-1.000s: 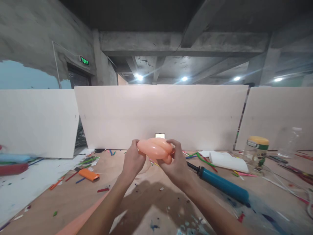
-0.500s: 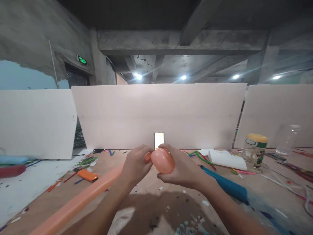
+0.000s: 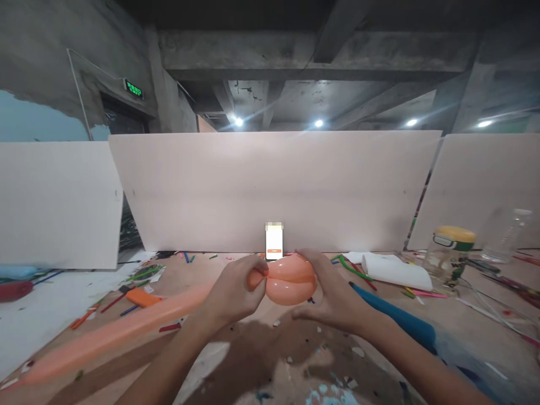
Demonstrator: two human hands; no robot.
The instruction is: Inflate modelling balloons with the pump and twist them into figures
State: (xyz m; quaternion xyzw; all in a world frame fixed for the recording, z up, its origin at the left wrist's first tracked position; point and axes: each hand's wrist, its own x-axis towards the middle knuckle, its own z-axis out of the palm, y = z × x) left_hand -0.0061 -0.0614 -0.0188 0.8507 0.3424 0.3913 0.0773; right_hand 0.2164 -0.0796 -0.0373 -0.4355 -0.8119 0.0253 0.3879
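A long orange modelling balloon (image 3: 122, 333) runs from the lower left up to my hands, its thin uninflated tip at the far left. Near the middle, its other end is folded into two plump bubbles (image 3: 290, 280) lying side by side. My left hand (image 3: 236, 289) pinches the balloon at the twist just left of these bubbles, with a short rounded piece showing between the fingers. Around the right side of the bubbles my right hand (image 3: 333, 292) is cupped with thumb and fingers apart. Its thumb sits below the bubbles, off them; the fingers behind are partly hidden.
A lit phone (image 3: 274, 242) leans against a white board (image 3: 274, 185). Left lies an orange balloon pump (image 3: 143, 297); right are a blue pump (image 3: 394, 315), a white paper roll (image 3: 396, 272) and a yellow-lidded bottle (image 3: 451, 253). Balloon scraps litter the brown tabletop (image 3: 253, 349).
The two bubbles have come into view side by side as my right hand opened and shifted right. The balloon's long part swung, and its tip now shows at the left. The view has moved slightly.
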